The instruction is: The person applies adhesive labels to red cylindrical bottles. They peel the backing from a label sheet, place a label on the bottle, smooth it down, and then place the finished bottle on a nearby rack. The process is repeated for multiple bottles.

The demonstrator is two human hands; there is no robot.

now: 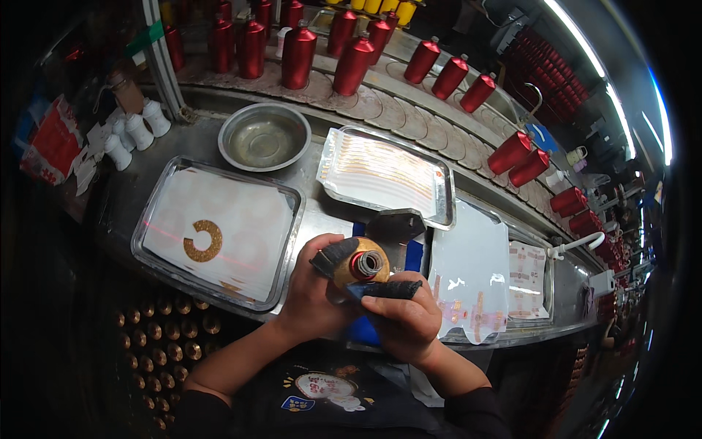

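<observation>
In front of me a bottle (342,278) with a gold shoulder and a bare threaded neck is held mouth up, tilted towards me. My left hand (313,293) wraps its left side, a black cover on one finger lying over the shoulder. From the right, my right hand (406,314) closes against the bottle, its black-covered index finger lying across the near shoulder. A small blue tip shows at that finger's end; whether it is a separate piece I cannot tell. Left of my hands, a C-shaped gold decal (203,241) lies on white sheeting in a metal tray (281,274).
Behind stand a metal bowl (265,137) of liquid and a second tray (446,186) with gold-striped sheets. Decal sheets (468,271) lie at right, near a white tap (585,243). Red bottles (298,58) line a conveyor (380,110). Several gold-topped bottles (172,331) stand below, left.
</observation>
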